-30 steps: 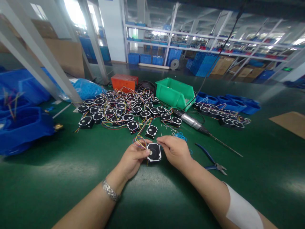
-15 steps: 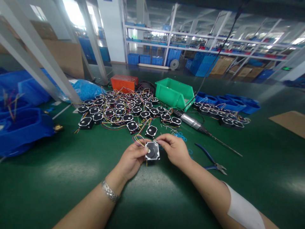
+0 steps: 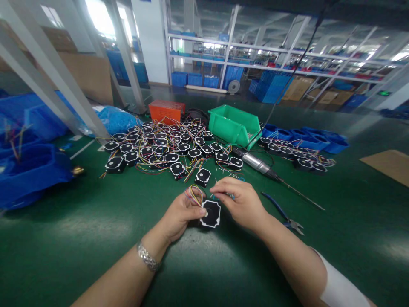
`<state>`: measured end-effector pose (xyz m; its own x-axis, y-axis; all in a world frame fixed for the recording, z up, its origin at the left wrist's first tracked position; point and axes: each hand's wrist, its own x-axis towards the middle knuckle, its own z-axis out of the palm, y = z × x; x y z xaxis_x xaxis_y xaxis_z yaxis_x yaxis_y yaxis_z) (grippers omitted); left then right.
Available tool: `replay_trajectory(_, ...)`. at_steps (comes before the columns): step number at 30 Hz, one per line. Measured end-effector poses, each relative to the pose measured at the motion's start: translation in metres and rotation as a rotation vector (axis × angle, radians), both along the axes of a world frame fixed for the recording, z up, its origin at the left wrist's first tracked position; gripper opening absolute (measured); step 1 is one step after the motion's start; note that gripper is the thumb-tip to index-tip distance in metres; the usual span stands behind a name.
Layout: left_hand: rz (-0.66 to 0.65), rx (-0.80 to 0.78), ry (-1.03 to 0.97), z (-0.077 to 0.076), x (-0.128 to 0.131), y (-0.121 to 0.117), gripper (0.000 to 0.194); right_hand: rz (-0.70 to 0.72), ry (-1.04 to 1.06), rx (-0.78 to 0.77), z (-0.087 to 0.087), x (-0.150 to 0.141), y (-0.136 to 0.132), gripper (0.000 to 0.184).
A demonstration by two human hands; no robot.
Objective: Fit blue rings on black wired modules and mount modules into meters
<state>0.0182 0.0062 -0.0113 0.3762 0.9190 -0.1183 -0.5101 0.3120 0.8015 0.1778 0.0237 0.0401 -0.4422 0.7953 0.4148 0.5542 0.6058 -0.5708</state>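
My left hand is closed on a square black motor with white corner edges, its thumb lying on the face. Coloured wires loop up from the motor beside the fingers. Just above and right of the motor, my right hand pinches a thin, pale screw between thumb and forefinger. The screw is apart from the motor and mostly hidden by the fingers. Another motor lies on the green table beyond my hands, close to several loose screws.
Many wired motors cover the back of the table. A green bin and an orange box stand behind them. To the right lie an electric screwdriver and blue-handled cutters. Blue containers sit left.
The motor in my left hand has moved slightly right and towards me. My right hand has drawn away from the motor's corner and now pinches the screw above it.
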Motion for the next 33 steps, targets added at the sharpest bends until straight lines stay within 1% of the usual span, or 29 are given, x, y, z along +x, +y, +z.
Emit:
replay_trajectory(4,-0.055,0.004,0.014,-0.002,0.001,-0.001,0.037,0.118,-0.108,0.054,-0.003,-0.001,-0.001,0.015)
replay_trajectory(8,-0.127,0.005,0.031,-0.003,0.002,-0.001,0.038,0.209,-0.140,0.097,-0.009,0.000,0.003,0.014)
replay_trajectory(11,-0.146,0.012,0.048,-0.003,0.001,-0.001,0.036,0.250,-0.154,0.119,-0.011,0.000,0.005,0.016)
replay_trajectory(14,-0.151,0.010,0.058,-0.004,0.000,-0.002,0.033,0.286,-0.181,0.114,-0.010,0.001,0.005,0.020)
replay_trajectory(16,-0.149,-0.004,0.052,-0.004,0.000,-0.002,0.030,0.314,-0.196,0.073,-0.007,0.003,0.005,0.022)
replay_trajectory(21,-0.109,-0.032,0.049,-0.001,0.000,0.000,0.031,0.347,-0.229,-0.139,0.003,0.003,0.000,0.027)
replay_trajectory(23,-0.094,-0.028,0.084,0.003,-0.004,0.002,0.031,0.333,-0.218,-0.166,0.006,0.003,-0.001,0.032)
replay_trajectory(25,-0.065,-0.018,0.168,0.009,-0.011,0.006,0.029,0.260,-0.193,-0.138,0.008,0.006,0.002,0.033)
replay_trajectory(26,-0.034,-0.010,0.234,0.012,-0.016,0.008,0.027,0.194,-0.175,-0.113,0.010,0.010,0.006,0.032)
replay_trajectory(28,0.060,-0.001,0.422,0.016,-0.030,0.015,0.021,0.001,-0.131,-0.071,0.013,0.026,0.018,0.029)
replay_trajectory(29,0.115,0.000,0.539,0.017,-0.038,0.019,0.019,-0.131,-0.115,-0.067,0.015,0.038,0.026,0.027)
replay_trajectory(31,0.195,0.010,0.803,0.015,-0.053,0.026,0.016,-0.458,-0.139,-0.098,0.017,0.070,0.045,0.027)
replay_trajectory(33,0.267,0.038,1.101,0.009,-0.066,0.034,0.017,-0.811,-0.279,-0.156,0.015,0.108,0.064,0.031)
